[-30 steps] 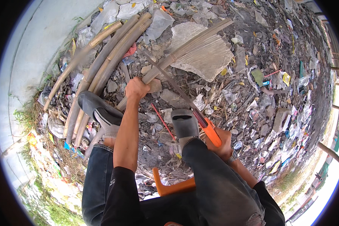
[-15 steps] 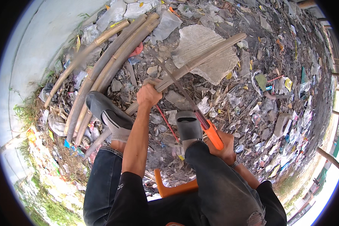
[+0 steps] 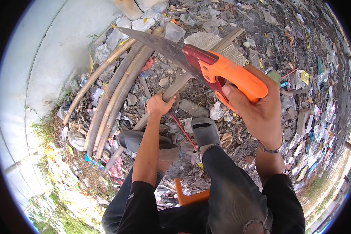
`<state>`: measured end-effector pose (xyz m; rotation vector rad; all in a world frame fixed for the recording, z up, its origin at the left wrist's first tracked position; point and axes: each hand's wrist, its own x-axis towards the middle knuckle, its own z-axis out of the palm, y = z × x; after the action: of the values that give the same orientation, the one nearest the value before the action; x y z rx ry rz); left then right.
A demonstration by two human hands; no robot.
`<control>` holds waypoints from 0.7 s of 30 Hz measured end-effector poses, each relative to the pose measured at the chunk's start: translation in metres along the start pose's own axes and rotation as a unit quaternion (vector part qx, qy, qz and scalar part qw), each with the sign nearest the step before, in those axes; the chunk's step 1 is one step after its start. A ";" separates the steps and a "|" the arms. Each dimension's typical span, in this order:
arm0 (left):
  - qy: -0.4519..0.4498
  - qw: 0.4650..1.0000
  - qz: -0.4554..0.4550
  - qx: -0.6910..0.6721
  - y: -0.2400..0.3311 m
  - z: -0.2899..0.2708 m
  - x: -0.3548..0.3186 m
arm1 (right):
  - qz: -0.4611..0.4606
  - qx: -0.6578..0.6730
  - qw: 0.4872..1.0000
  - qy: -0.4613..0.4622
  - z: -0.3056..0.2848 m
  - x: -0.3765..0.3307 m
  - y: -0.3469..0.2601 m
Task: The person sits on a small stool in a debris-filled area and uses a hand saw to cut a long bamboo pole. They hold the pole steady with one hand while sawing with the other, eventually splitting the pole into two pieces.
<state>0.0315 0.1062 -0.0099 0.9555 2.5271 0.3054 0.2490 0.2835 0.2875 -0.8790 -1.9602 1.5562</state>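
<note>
Gripping the orange-handled hand saw [image 3: 222, 72], the right hand [image 3: 257, 109] is now raising it high, where earlier it hung low by the knee. The left hand [image 3: 159, 105] is still wrapping its fingers [image 3: 168, 102] around the long grey bamboo pole [image 3: 175, 87], which is slanting over the littered ground [image 3: 300, 50] beside a bundle of bamboo stalks [image 3: 113, 89].

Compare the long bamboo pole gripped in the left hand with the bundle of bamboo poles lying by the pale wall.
The gripped bamboo pole is a single piece, while the bundle of bamboo poles holds several side by side. The left hand grasps the single pole; nothing touches the bundle. The gripped pole runs fairly straight and slants across the rubble, whereas the bundle's poles bow along the pale wall. Both are long, slim, greyish-tan bamboo.
</note>
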 end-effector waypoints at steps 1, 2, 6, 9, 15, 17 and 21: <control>0.015 1.000 0.006 0.017 -0.020 0.001 -0.001 | -0.018 0.026 0.999 -0.002 0.006 -0.001 0.002; 0.028 0.999 0.022 0.018 -0.024 0.005 0.003 | -0.039 0.034 0.999 0.002 0.005 -0.002 -0.003; 0.086 0.995 0.055 0.018 -0.035 0.008 -0.005 | -0.114 -0.064 0.991 0.024 0.014 -0.024 0.032; 0.023 0.997 0.069 -0.014 -0.018 -0.001 -0.004 | -0.062 -0.145 0.985 0.078 0.014 -0.056 0.067; -0.071 0.991 0.025 -0.113 -0.039 -0.005 0.008 | 0.065 -0.224 0.972 0.015 0.011 -0.131 0.128; -0.017 0.997 0.033 -0.070 -0.030 -0.010 0.000 | 0.078 -0.213 0.974 0.003 0.007 -0.153 0.143; 0.054 0.998 -0.014 -0.019 -0.023 -0.002 -0.017 | 0.071 -0.201 0.977 0.001 0.010 -0.162 0.149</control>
<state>0.0285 0.0778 -0.0107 0.9117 2.6205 0.4057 0.3789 0.1788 0.1436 -1.2020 -2.2969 1.2444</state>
